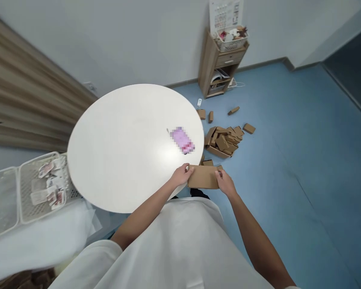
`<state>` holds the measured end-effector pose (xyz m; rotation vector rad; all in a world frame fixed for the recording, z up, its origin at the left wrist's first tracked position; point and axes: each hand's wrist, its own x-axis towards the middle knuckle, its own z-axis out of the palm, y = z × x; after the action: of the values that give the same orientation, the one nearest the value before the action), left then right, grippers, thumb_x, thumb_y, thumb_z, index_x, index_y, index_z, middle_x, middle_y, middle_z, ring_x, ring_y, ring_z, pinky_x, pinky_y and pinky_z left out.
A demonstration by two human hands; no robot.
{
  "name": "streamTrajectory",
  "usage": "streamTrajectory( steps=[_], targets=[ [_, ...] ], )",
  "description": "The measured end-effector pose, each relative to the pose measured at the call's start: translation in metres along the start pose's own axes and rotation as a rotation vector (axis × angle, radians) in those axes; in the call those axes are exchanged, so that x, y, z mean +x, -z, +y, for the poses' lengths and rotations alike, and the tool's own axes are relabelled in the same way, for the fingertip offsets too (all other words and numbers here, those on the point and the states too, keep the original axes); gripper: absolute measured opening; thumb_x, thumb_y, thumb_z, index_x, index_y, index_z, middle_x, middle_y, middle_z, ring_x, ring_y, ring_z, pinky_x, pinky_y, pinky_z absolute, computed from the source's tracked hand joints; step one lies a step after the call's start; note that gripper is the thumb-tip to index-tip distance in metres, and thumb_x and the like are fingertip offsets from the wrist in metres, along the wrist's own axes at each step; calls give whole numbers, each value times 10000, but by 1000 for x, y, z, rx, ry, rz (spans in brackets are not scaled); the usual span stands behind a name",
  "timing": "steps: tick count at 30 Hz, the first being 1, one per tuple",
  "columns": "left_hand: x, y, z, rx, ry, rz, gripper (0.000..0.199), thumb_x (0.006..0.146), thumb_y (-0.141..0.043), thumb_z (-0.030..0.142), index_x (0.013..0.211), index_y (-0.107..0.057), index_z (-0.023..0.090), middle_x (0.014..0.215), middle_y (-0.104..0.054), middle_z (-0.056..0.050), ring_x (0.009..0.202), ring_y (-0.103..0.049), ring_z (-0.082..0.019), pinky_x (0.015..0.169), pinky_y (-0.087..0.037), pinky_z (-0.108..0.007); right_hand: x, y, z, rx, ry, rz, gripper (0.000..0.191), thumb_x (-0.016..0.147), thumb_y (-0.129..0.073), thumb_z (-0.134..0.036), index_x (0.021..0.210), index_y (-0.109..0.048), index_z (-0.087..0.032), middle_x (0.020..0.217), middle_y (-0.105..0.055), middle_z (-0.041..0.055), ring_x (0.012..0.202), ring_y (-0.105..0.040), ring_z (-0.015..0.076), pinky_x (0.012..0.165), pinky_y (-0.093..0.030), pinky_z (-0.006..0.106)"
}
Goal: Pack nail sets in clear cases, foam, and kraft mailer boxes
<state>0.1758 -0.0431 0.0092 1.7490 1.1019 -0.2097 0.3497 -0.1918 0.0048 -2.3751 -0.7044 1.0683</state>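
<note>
A flat brown cardboard box [203, 177] is held level between my two hands, just off the right front edge of the round white table [123, 140]. My left hand [182, 175] grips its left end, thumb on top. At the opposite end my right hand [225, 182] is closed on the box's right side. Fingers under the box are hidden. On the table lies a pinkish-purple item [182, 140], blurred by pixels, so its kind cannot be told.
On the blue floor [289, 160], an open carton [218, 152] overflows with small cardboard boxes, and several more lie around it. A wooden cabinet [210, 68] stands against the wall. White plastic baskets [24, 192] with small packets sit at the left.
</note>
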Motion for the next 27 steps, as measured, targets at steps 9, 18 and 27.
streamTrajectory(
  steps=[9,18,27],
  targets=[
    [102,-46,138,-83,-362,-56,676,789,-401,566,1337,-259,195,1346,-391,-86,1195,-407,-232,936,-358,-315,61,98,43,375,151,395,639,777,-387,-549,1317,-300,-219,1309,-410,108,1128,-448,235,895,-381,379],
    [75,-51,94,-71,-317,-48,577,736,-542,457,1223,-443,166,1255,-487,-112,1146,-456,-253,947,-376,-368,61,61,68,327,43,249,683,731,-478,-504,1318,-307,-200,1330,-392,134,1076,-517,245,883,-421,374],
    [-27,-7,-29,-310,2,186,457,757,-518,422,1144,-489,181,1115,-572,-100,921,-587,-187,801,-469,-324,50,-1,-4,272,284,-36,538,744,-473,-410,1236,-415,-201,1188,-517,118,802,-598,165,756,-480,348]
  ],
)
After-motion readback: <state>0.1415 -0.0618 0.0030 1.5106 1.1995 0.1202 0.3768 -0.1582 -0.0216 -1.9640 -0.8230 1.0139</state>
